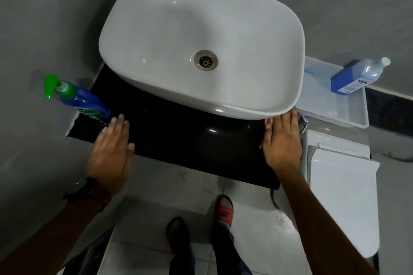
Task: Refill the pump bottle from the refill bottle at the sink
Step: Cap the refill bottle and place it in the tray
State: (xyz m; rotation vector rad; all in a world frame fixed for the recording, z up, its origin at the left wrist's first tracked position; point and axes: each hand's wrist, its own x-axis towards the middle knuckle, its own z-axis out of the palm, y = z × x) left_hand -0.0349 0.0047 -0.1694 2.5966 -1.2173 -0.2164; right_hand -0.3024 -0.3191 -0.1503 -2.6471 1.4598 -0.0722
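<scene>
A blue pump bottle [83, 101] with a green pump head stands at the left end of the black counter [178, 136], beside the white sink basin [223, 105]. My left hand [110, 147] lies flat on the counter just right of the bottle, fingers apart, holding nothing. A blue refill bottle [355, 77] with a white cap stands in a clear plastic tray [355, 118] to the right of the sink. My right hand [282, 140] rests flat on the counter's right end, fingertips under the basin's rim, empty.
The basin has a metal drain [205, 60] and looks dry. A white toilet cistern and lid [342, 190] sit below the tray on the right. A grey wall closes in on the left. My feet stand on pale floor tiles below the counter.
</scene>
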